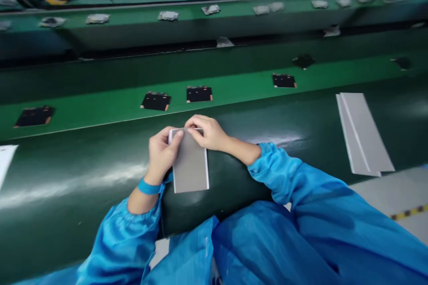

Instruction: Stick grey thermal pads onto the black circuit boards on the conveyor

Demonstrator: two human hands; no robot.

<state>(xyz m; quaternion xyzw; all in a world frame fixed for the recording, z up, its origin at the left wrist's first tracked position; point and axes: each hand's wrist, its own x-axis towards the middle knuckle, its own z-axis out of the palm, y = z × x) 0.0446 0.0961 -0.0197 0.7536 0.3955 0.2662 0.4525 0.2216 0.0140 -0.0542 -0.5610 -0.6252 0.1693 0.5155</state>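
Observation:
A grey rectangular sheet (190,164) with a white edge lies on the dark green worktop (83,173) in front of me. My left hand (162,153) grips its upper left corner, thumb on top. My right hand (207,132) pinches the sheet's top edge with closed fingers. Both arms are in blue sleeves, and a blue band circles my left wrist (149,187).
A pile of similar grey sheets (364,133) lies to the right. Several black square parts (155,100) ride the bright green conveyor belt (234,91) just beyond my hands. Small grey parts (167,15) sit on a farther belt. A white sheet corner (5,160) shows at far left.

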